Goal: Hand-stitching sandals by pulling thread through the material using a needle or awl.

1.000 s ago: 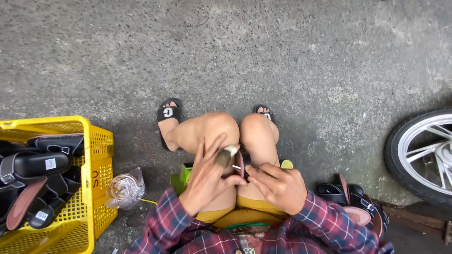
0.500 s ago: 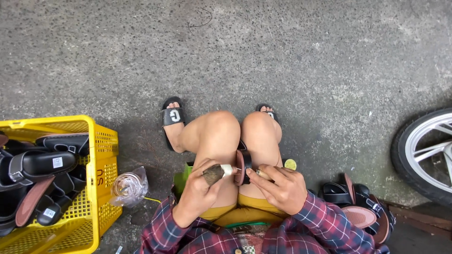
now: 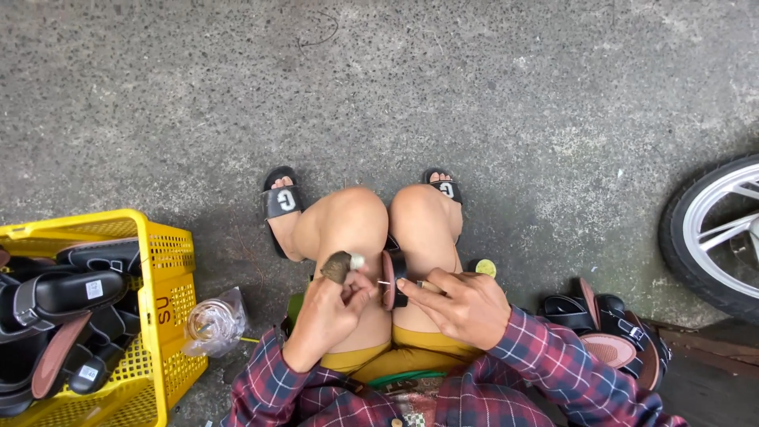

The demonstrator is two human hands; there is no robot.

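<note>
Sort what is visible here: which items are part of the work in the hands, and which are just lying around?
In hand:
- left hand holding a small brown-tipped brush
- right hand holding a black sandal with a reddish-brown sole

Lying about:
- yellow plastic crate of black sandals
- crumpled clear plastic bag
- pile of black sandals on the right
- wheel with a black tyre

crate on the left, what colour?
Yellow: the plastic crate holding black sandals shows only in the head view, at the person's left.
</note>
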